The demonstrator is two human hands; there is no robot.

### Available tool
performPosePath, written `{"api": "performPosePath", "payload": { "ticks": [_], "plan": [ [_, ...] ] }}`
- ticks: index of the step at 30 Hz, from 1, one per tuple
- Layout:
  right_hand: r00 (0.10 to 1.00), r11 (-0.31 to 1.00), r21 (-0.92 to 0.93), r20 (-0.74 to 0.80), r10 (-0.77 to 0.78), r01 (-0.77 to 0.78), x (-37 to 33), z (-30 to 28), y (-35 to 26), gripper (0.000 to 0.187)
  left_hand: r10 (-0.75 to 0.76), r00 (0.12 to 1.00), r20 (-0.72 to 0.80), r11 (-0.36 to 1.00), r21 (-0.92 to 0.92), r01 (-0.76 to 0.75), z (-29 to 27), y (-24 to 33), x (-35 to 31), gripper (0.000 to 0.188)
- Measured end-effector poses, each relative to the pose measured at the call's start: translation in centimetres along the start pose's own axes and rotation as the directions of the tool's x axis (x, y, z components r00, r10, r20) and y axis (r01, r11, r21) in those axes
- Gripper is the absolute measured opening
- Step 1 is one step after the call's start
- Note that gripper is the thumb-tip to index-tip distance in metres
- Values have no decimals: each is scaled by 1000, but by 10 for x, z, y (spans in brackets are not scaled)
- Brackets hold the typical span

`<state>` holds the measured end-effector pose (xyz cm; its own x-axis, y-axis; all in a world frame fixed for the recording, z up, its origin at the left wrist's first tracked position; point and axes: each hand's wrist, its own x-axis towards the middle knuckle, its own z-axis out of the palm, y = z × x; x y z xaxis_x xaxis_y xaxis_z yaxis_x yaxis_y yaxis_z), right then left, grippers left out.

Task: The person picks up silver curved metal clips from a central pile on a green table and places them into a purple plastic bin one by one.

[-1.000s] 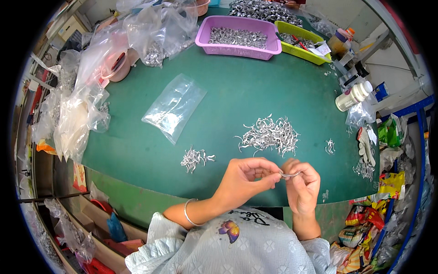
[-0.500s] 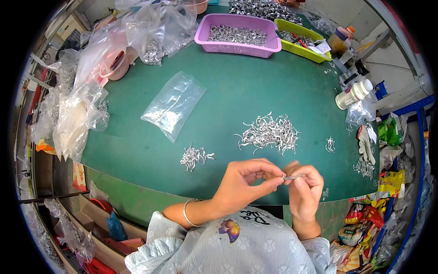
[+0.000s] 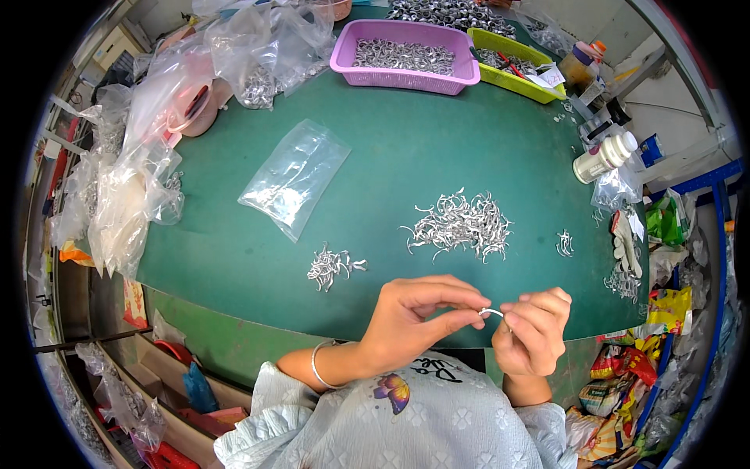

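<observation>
Wide, green and smooth, the surface (image 3: 375, 164) is in front of the person, with its near edge close by the tummy. Near that edge, the left hand (image 3: 422, 316) pinches one end of a small, thin, curved silver metal piece (image 3: 491, 312) with its thumb and finger. The right hand (image 3: 535, 328) has its fingers curled in at the other end and looks closed on it too, but those fingers hide that end. Only fingertips hold the piece, so a loose pinch could let it drop. It might even fall past the edge to the green floor (image 3: 223, 332) and get lost. Pushing too hard could bend it badly or poke a finger.

Past the left hand is a small heap of silver metal bits (image 3: 328, 267). Over to its right is a bigger heap of curved silver metal bits (image 3: 461, 227). A swinging arm could mix the two. Farther off, a flat, clear plastic bag (image 3: 293, 184) looks light, so a bump could slide it. At the back, a purple plastic basket (image 3: 406, 80) full of silver bits could spill if it got a hard knock.
</observation>
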<state>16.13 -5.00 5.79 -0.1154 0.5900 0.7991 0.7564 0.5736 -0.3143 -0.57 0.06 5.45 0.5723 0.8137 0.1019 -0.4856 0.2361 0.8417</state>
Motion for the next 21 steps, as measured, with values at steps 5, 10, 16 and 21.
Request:
{"api": "performPosePath", "payload": {
  "ticks": [5, 10, 16, 21],
  "plan": [
    [1000, 999, -41, 5, -26, 26, -3, -1, -1, 28, 21, 1000, 13, 1000, 6, -21, 0, 1, 0, 17],
    [999, 999, -41, -6, -33, 33, -3, -1, -1, 29, 52, 999, -6, 995, 90, -51, 2, 2, 1, 13],
    [987, 994, 82, 145, 62, -74, -2, 26, 19, 18, 124, 982, -141, 864, 503, -36, -24, -27, 10, 11],
    [716, 715, 42, 81, 693, -697, -29, 18, 98, 13, 337, 914, -224, 219, 963, 155, -91, -49, -17, 12]
  ]
}}
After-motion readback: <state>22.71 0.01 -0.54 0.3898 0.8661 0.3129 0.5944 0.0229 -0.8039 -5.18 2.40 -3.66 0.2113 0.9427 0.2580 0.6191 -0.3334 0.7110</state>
